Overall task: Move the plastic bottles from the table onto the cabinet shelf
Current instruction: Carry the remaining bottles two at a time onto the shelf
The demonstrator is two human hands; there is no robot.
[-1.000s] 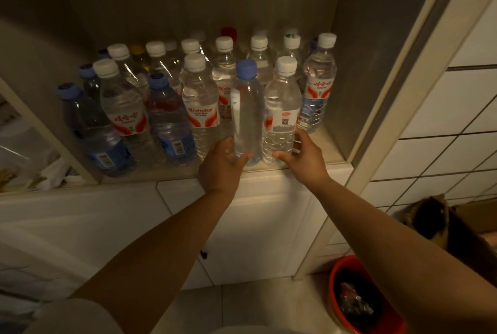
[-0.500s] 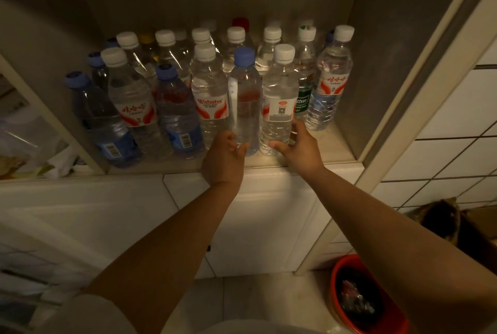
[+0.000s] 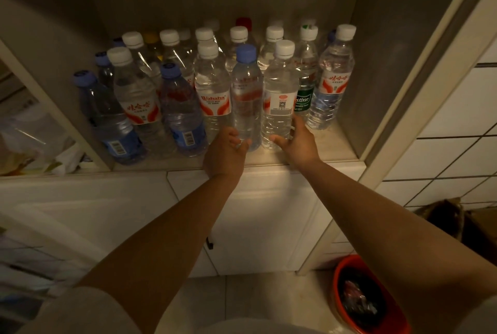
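The cabinet shelf [image 3: 317, 157] holds several clear plastic bottles with white or blue caps. At the front middle stands a blue-capped bottle [image 3: 247, 91]; my left hand [image 3: 224, 149] grips its base, thumb in front and fingers on its left side. Right beside it stands a white-capped bottle [image 3: 279, 97] with a white and red label. My right hand [image 3: 295, 142] curls round its lower part, thumb in front and fingers on the right. Both bottles are upright with their bottoms on the shelf.
The cabinet's side wall [image 3: 382, 51] rises right of the bottles, with a bare strip of shelf beside the rightmost bottle [image 3: 330, 83]. White cabinet doors [image 3: 269, 215] lie below. A red bucket [image 3: 368, 304] sits on the floor at lower right. Plastic bags [image 3: 32, 140] fill the left compartment.
Both hands have pushed the two bottles a little further back on the shelf, in line with the front row. The view has moved closer and lower.
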